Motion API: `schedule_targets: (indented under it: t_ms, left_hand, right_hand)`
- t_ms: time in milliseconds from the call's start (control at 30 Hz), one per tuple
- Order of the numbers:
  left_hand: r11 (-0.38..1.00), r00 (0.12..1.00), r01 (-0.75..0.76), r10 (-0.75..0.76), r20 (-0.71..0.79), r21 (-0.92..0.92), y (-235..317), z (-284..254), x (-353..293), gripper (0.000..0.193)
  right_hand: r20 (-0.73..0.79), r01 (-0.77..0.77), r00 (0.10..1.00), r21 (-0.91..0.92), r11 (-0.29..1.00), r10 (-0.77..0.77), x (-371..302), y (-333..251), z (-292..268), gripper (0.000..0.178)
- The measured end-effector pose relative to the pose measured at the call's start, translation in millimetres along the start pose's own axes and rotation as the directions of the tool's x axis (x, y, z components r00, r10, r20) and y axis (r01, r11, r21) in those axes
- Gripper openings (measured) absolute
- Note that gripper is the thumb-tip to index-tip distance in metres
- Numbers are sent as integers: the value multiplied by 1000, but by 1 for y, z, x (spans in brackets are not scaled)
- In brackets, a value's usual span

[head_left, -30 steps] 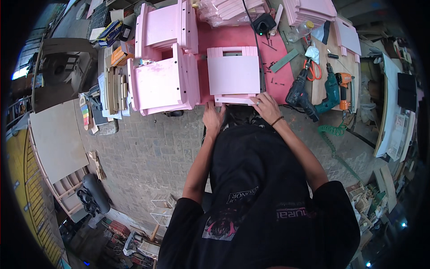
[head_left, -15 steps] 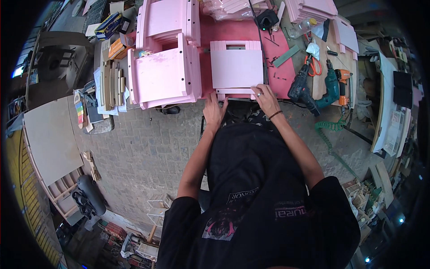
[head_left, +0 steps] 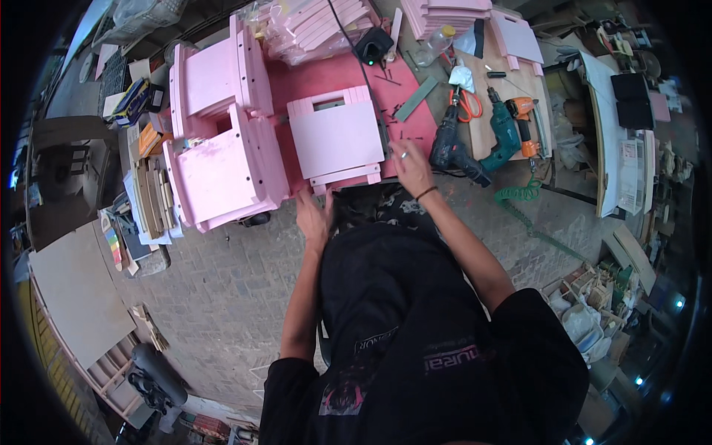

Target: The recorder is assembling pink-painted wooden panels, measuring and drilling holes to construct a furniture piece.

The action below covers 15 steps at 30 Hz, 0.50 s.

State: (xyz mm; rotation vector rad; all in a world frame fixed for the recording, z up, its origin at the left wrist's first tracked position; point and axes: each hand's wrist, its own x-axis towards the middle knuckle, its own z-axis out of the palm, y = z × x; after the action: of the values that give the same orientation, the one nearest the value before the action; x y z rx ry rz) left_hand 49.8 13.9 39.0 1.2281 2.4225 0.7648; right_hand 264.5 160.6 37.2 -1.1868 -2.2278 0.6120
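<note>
A small pink wooden frame with a flat pale panel [head_left: 335,139] lies on the red work surface in front of me, slightly turned. It has a slot at its far end and a narrow rail [head_left: 347,173] along its near end. My left hand [head_left: 316,219] is at the near left corner, thumb and fingers on either side of a short leg end; its fingertips are partly hidden. My right hand [head_left: 412,172] is just off the frame's right side, fingers stretched out and holding nothing. Dark screws [head_left: 391,113] lie scattered beyond it.
Stacked pink frames [head_left: 219,163] stand on the left. To the right lie a dark drill [head_left: 449,141], a teal drill [head_left: 503,137] and an orange air tool [head_left: 525,122] with a coiled green hose [head_left: 519,194]. A black cable [head_left: 353,52] crosses the red surface [head_left: 297,70].
My right hand has let go of the frame's near right corner and moved off to its right. My left hand stays at the near left corner. The whole view has shifted and turned.
</note>
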Motion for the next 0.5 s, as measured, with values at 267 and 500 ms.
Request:
schedule_targets:
  t_ms: [267,500]
  left_hand:
    - [724,875,444,-222,430,-528,16,16,-5,26]
    - [-69,680,636,-421,600,-769,50,56,-7,26]
  right_hand:
    - [319,277,941,-536,798,-113,104,125,-36,38]
    - [603,620,738,-427,658,-303,130,129,-70,27]
